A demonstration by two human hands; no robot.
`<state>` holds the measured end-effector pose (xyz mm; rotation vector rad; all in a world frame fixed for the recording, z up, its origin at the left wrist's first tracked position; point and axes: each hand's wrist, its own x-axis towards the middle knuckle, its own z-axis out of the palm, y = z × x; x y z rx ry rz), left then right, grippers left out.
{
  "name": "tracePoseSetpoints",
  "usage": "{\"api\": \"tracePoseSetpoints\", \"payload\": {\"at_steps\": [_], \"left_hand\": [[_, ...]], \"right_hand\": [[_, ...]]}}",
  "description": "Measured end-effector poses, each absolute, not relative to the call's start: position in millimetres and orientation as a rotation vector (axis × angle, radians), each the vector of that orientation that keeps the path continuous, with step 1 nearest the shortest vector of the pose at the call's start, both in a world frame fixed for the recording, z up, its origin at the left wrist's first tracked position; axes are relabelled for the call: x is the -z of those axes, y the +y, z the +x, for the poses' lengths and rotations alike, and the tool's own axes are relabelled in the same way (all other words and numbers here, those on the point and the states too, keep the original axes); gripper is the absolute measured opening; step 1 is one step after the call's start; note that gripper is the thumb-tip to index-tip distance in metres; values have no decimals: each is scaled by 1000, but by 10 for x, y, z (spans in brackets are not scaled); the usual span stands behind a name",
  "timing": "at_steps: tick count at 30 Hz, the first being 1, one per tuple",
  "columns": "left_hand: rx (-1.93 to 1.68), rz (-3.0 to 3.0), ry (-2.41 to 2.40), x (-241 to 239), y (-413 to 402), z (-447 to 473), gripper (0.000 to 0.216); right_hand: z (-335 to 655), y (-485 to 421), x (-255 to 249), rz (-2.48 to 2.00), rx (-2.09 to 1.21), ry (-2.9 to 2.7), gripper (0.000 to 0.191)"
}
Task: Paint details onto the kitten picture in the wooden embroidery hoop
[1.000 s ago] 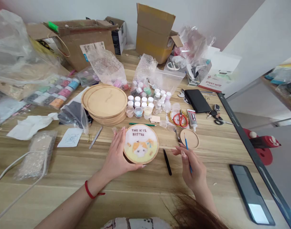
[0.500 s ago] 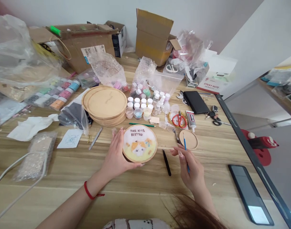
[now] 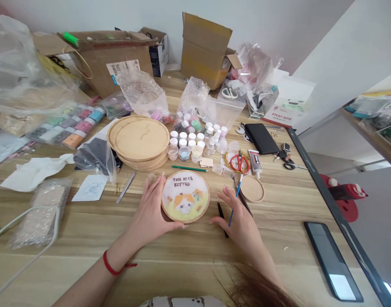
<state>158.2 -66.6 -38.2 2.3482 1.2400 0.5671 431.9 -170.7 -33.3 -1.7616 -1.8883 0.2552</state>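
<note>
- Left hand: fingers spread, resting against the left rim of a round wooden hoop with a kitten picture
- Right hand: fingers curled, pinching a blue paintbrush
- Hoop: flat on the counter, between both hands
- Just beside the right hand: black tweezers
- Farther off: stacked wooden discs, red-handled scissors

Wooden table: stacked discs, small jars, scissors.
</note>
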Motion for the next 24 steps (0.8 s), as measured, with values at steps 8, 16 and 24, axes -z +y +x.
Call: {"api": "tracePoseSetpoints", "payload": {"at_steps": [8,16,24], "left_hand": [[-499,2393,1210,363,-628,1495,152],[-484,2338,1185,317,-583,1455,146],[-483,2335,1175,329,-576,1451,137]], "right_hand": [[4257,-1630,374,-1800,-316,-1913,126],[4249,-1598,411,-1836,-376,-1880,131],[4221,-1576,426,-1799,-417,-1856,132]]}}
